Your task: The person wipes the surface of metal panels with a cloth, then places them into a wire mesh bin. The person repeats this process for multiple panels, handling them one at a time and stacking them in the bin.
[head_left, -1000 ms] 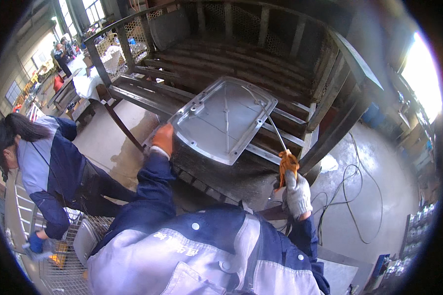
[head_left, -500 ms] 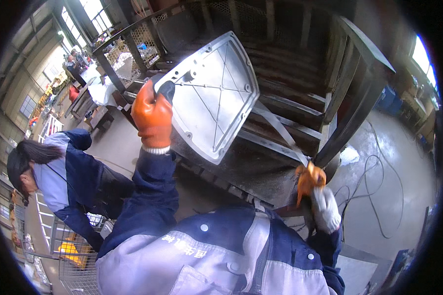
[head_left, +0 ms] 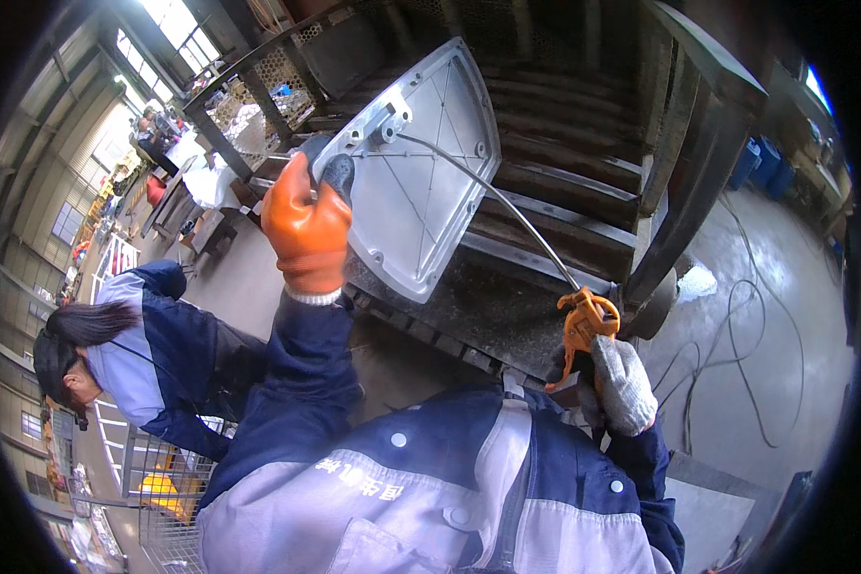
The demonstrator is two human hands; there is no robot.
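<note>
In an orange rubber glove, my left hand [head_left: 308, 228] grips the near-left edge of a silver metal cover plate [head_left: 426, 177], thumb on its inner face and fingers behind. The plate is tilted up, showing its raised rim, ribs and screw holes. My right hand [head_left: 624, 385], in a whitish knit glove, is closed round an orange air blow gun [head_left: 584, 330]. From the gun a long thin metal nozzle [head_left: 507, 212] runs up to the plate. Its tip is at the bosses near my left thumb; whether it touches, I cannot tell.
Behind the plate stands a dark metal frame [head_left: 708, 57] with slats and mesh sides. At the left a co-worker [head_left: 134, 354] bends over a wire basket [head_left: 167, 517]. A hose [head_left: 761, 364] lies looped on the floor to the right.
The plate has turned more edge-on, with my left hand a little lower. The blow gun has swung round, its nozzle shifting from beside the plate's lower right onto the bosses.
</note>
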